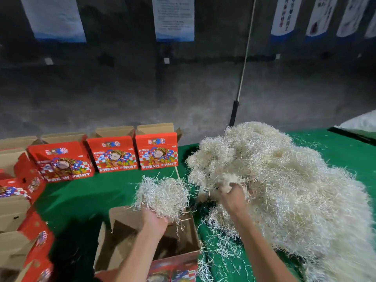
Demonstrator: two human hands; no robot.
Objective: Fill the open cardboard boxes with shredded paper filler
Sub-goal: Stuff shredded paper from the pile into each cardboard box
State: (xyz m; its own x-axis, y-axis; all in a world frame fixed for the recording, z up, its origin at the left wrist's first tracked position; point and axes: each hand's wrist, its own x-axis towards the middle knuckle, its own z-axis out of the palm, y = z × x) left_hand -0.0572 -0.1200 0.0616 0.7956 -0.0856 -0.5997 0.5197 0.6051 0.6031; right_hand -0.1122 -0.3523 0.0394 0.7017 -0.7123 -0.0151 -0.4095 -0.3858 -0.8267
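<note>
A big heap of pale shredded paper (284,190) covers the right half of the green table (87,196). Directly below me stands an open cardboard box (126,241) with a red printed front; its brown inside shows only a few strands. My left hand (154,218) holds a clump of shredded paper (162,194) over the far rim of that box. My right hand (234,198) is buried in the near edge of the heap, fingers curled round a tuft of it.
Three red "FRESH FRUIT" boxes (114,153) stand open in a row at the table's far edge. Several more open boxes (22,220) line the left side. A pole (242,78) leans against the dark wall behind. Loose strands (219,253) litter the cloth beside the near box.
</note>
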